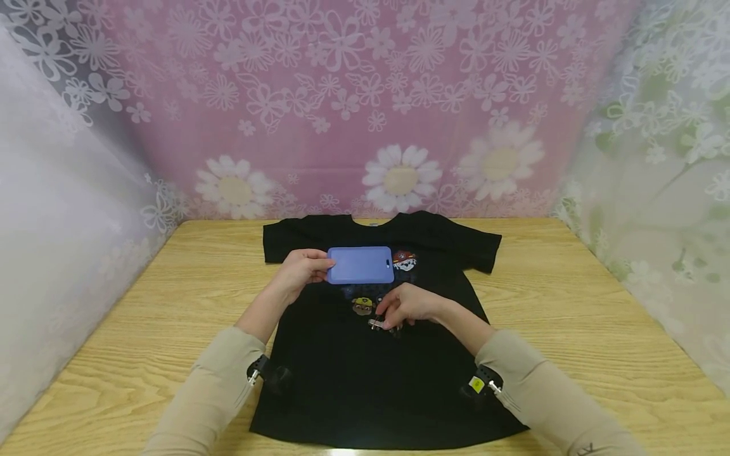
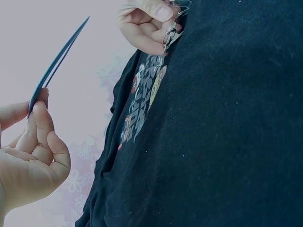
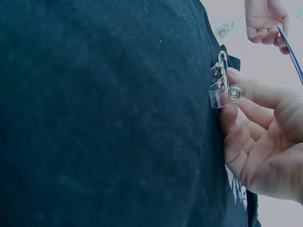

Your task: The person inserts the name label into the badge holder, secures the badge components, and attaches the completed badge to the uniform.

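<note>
Right hand (image 1: pixel 409 308) pinching badge clip (image 3: pixel 223 90), left hand (image 1: pixel 301 271) pinching blue card holder (image 1: pixel 361 265)

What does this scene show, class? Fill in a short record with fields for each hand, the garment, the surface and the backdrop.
left hand: left hand pinches one short edge of a blue badge holder, lifted above the shirt
right hand: right hand holds a metal badge clip with a clear snap strap, against the shirt
garment: black T-shirt with cartoon dog print, spread flat
surface: wooden table
backdrop: pink floral curtain
</note>
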{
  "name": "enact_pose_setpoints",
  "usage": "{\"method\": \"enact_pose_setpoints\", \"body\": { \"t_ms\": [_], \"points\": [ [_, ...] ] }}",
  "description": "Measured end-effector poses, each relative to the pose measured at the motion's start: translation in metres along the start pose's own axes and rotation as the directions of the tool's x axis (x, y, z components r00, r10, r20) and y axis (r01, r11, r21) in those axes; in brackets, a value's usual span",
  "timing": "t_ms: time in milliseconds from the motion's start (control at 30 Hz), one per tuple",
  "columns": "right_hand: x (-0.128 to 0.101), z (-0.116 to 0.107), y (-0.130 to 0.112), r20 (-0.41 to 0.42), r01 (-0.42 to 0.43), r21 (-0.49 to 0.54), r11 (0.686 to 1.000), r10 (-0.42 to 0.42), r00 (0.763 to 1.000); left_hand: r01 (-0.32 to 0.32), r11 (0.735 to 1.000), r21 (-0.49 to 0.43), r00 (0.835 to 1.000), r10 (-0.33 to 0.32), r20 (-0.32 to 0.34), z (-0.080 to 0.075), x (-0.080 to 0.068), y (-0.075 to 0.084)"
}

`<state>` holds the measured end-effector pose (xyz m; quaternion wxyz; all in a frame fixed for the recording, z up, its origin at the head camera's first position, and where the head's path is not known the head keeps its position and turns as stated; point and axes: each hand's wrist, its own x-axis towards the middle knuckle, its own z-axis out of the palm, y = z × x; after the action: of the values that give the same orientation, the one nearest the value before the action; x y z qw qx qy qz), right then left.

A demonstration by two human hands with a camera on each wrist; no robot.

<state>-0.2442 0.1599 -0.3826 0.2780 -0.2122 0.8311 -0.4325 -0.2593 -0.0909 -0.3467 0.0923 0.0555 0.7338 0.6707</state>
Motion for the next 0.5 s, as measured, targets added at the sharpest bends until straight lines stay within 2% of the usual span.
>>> {"method": "enact_pose_setpoints", "body": {
  "t_ms": [233, 500],
  "points": [
    [0.0017, 0.0045, -0.0008, 0.029, -0.003, 0.010, 1.000, 0.003, 1.000, -0.006, 1.000, 0.003, 1.000, 0.006, 0.007, 0.0014, -0.0011, 0.0002],
    [0.0006, 0.0064, -0.0013, 0.029, 0.013, -0.042, 0.999, -0.011, 1.000, 0.002, 1.000, 0.007, 1.000, -0.002, 0.001, 0.0008, -0.0005, -0.0014]
  ]
}}
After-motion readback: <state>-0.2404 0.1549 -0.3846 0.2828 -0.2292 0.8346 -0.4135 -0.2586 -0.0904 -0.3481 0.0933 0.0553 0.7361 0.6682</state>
